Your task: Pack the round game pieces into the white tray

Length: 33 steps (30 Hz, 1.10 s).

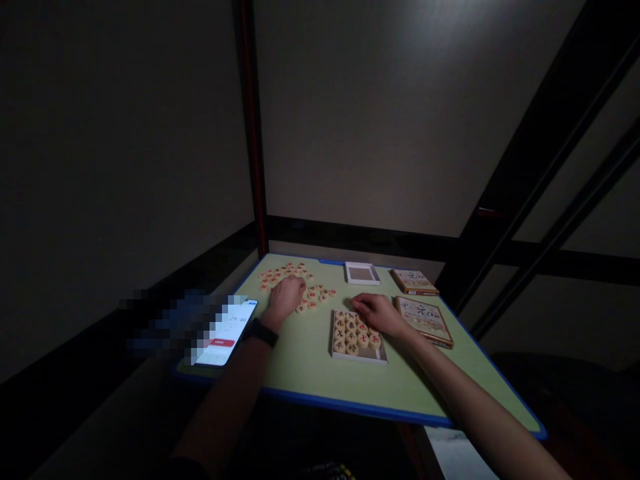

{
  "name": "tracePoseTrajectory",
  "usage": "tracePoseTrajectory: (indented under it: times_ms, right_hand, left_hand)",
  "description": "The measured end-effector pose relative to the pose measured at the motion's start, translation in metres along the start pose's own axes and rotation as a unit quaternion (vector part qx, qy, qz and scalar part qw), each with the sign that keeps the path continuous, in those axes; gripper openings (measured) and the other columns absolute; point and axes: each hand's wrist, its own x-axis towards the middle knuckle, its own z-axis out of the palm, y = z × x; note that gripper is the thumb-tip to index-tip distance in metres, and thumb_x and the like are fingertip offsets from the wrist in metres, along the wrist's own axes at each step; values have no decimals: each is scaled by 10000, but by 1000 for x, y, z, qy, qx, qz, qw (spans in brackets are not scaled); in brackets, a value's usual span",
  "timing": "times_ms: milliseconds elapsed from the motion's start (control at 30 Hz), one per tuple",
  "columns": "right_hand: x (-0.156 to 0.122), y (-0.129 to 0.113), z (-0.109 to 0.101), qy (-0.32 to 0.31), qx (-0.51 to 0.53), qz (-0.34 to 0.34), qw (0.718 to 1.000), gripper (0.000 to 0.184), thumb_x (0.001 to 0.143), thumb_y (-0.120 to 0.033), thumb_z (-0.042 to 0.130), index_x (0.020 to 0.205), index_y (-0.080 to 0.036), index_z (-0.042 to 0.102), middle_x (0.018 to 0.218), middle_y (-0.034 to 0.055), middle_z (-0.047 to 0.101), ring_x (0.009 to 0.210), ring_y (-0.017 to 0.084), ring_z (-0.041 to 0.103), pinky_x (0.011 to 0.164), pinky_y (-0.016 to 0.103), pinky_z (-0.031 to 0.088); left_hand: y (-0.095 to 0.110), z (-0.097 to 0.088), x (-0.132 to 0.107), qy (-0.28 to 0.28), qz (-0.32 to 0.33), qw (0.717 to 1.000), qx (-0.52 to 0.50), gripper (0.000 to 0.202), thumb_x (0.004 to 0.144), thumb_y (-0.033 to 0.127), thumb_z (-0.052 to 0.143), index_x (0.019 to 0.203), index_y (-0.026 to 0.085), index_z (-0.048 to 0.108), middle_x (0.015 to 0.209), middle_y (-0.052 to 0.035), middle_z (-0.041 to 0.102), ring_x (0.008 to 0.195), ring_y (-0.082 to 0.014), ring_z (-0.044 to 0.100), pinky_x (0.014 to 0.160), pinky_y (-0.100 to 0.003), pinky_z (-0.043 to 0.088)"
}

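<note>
Round wooden Chinese chess pieces with red or black characters lie scattered at the table's far left. Over them is my left hand, wearing a dark wristband, its fingers curled down and closed; the fingertips are hidden. A shallow white box at the middle holds rows of similar pieces, with some bare floor showing at its near right corner. My right hand hovers over the box's far right part and hides some pieces. Its thumb and fingers are drawn together; whether a piece is between them, I cannot make out.
An open white box part lies at the far edge of the green, blue-rimmed table. Two printed boxes lie on the right. At the left edge is a lit phone. Walls stand close behind and left.
</note>
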Motion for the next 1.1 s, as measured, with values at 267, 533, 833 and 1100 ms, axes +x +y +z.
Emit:
tracePoseTrajectory:
  times_ms: [267, 533, 833, 1100]
  right_hand:
    - [61, -35, 12, -83, -65, -75, 992, 229, 815, -112, 605, 977, -175, 754, 958, 58, 768, 825, 169, 680, 741, 234, 460]
    - [84, -77, 41, -178, -247, -102, 947, 115, 806, -233, 638, 862, -212, 736, 917, 71, 760, 844, 217, 684, 676, 256, 424]
    - [61, -78, 15, -163, -228, -121, 952, 206, 918, -107, 481, 983, -120, 676, 1047, 143, 705, 918, 184, 642, 775, 243, 428]
    - [-47, -62, -45, -124, -112, -63, 984, 228, 960, -156, 426, 1129, -193, 574, 1069, 82, 634, 860, 164, 607, 771, 256, 444]
  left_hand:
    - [0, -5, -1, 26, -2, 999, -23, 263, 919, 293, 485, 953, 236, 739, 1000, -75, 750, 960, -231, 680, 775, -287, 493]
    - [3, -8, -2, 24, -22, 999, 37, 329, 960, 259, 409, 963, 177, 728, 1021, -136, 735, 957, -247, 687, 799, -310, 509]
    - [16, -15, -14, -28, 49, 998, 39, 301, 949, 322, 464, 933, 180, 729, 1046, -131, 700, 971, -241, 663, 840, -324, 503]
    - [10, -10, -18, -72, 116, 990, 37, 281, 753, 204, 592, 1016, 199, 691, 1088, -110, 662, 1051, -267, 623, 910, -362, 484]
